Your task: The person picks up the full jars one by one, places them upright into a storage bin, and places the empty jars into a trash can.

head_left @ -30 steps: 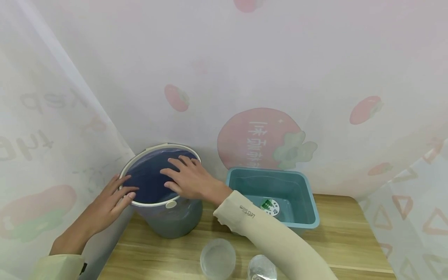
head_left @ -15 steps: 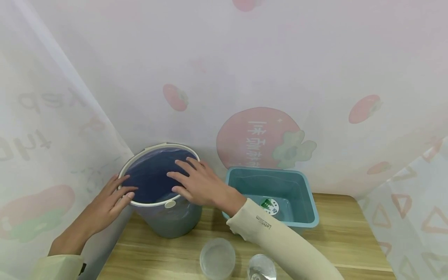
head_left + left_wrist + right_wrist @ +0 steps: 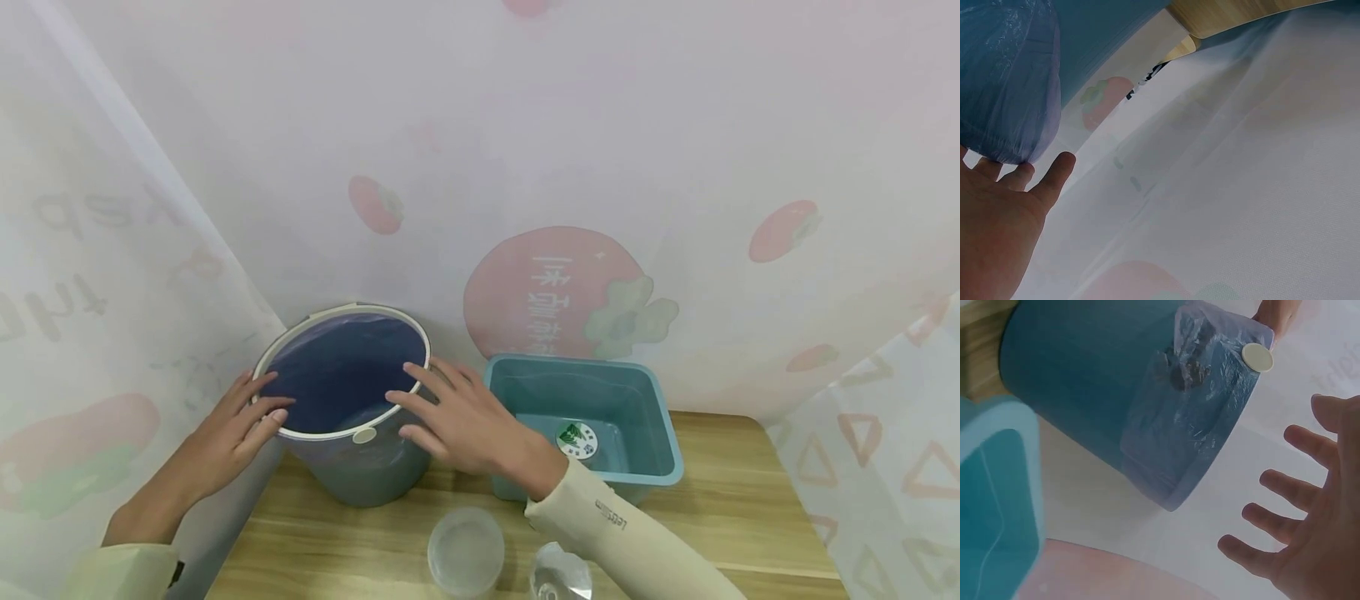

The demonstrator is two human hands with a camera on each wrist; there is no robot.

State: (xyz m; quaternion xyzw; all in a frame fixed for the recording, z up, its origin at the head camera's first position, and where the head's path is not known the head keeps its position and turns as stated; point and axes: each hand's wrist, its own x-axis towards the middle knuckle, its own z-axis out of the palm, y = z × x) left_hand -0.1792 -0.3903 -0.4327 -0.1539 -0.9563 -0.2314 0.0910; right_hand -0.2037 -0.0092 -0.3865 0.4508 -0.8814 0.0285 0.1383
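A blue-grey trash can (image 3: 360, 479) with a cream rim ring stands at the left of the table. It is lined with a dark blue plastic bag (image 3: 337, 367), whose edge (image 3: 1172, 431) folds down over the outside in the right wrist view. My left hand (image 3: 225, 437) touches the can's left rim, fingers extended over it; the left wrist view shows fingertips against the bag (image 3: 1010, 81). By the right side of the rim, my right hand (image 3: 468, 421) spreads its fingers and holds nothing. The right wrist view has that hand (image 3: 1310, 531) apart from the can.
Right of the can stands a teal rectangular basin (image 3: 660, 425) with a round sticker inside. Nearer the front are a round translucent container (image 3: 467, 554) and a shiny clear item (image 3: 558, 575), on a wooden table (image 3: 720, 500). Printed white curtains (image 3: 420, 108) close in the back and sides.
My right hand has moved right and slightly toward the front, from over the can's opening to beside its right rim. My left hand stays at the left rim.
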